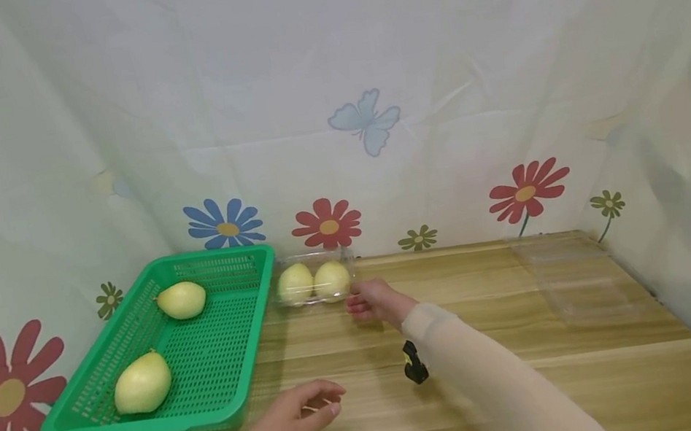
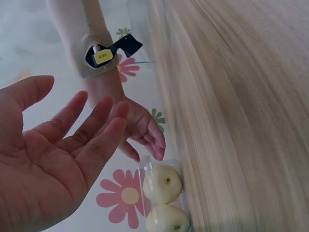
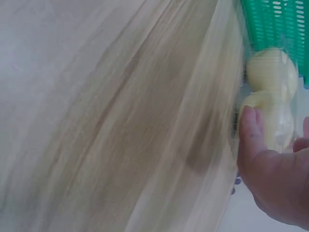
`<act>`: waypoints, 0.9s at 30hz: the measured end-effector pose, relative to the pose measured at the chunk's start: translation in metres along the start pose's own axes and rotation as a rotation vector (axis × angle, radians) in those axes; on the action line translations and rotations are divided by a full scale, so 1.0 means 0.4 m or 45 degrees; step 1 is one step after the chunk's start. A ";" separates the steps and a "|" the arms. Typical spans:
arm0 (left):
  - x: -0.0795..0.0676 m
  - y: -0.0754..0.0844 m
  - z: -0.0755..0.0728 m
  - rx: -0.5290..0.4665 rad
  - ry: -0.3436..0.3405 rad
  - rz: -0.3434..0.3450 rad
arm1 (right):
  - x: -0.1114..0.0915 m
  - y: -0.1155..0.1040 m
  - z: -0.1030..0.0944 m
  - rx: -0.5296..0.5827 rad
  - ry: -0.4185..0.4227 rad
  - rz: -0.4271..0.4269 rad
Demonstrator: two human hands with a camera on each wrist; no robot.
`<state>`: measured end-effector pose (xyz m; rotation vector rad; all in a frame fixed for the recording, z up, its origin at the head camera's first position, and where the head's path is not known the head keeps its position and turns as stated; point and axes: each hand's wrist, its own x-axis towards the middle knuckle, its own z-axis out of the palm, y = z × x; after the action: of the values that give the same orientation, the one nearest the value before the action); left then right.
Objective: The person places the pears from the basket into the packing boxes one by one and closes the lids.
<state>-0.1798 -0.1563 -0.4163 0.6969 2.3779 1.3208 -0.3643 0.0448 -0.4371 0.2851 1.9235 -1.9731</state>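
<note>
Two pale yellow pears [image 1: 332, 280] sit side by side in a lidded clear plastic box [image 1: 317, 298] at the back of the table. At the box's right end is my right hand [image 1: 376, 301], its fingers loosely extended right beside the plastic. In the right wrist view the right thumb [image 3: 251, 128] overlaps the nearer pear [image 3: 264, 108]. My left hand [image 1: 300, 415] hovers over the front of the table with nothing in it, palm inward and fingers [image 2: 99, 116] slightly bent and spread. To its left, two more pears [image 1: 142, 383] lie in a green plastic basket [image 1: 219, 351].
Another clear plastic container [image 1: 584, 285] lies at the right side of the wooden table [image 1: 510, 398]. A black camera mount [image 1: 414, 362] sticks out from the right wrist. Flower-printed cloth [image 1: 443, 157] hangs behind and at both sides. The basket stands close against the box's left end.
</note>
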 end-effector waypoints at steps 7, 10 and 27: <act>0.005 0.008 -0.004 0.005 0.005 0.023 | -0.045 -0.019 -0.036 -0.026 -0.073 0.006; 0.007 0.009 -0.002 0.014 0.011 0.042 | -0.062 -0.023 -0.055 -0.046 -0.097 -0.011; 0.009 0.014 0.001 0.015 0.015 0.045 | -0.159 -0.014 -0.182 -0.080 -0.191 -0.103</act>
<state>-0.1810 -0.1515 -0.4121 0.7394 2.3954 1.3297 -0.3168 0.1247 -0.4103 0.0414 1.9240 -1.9209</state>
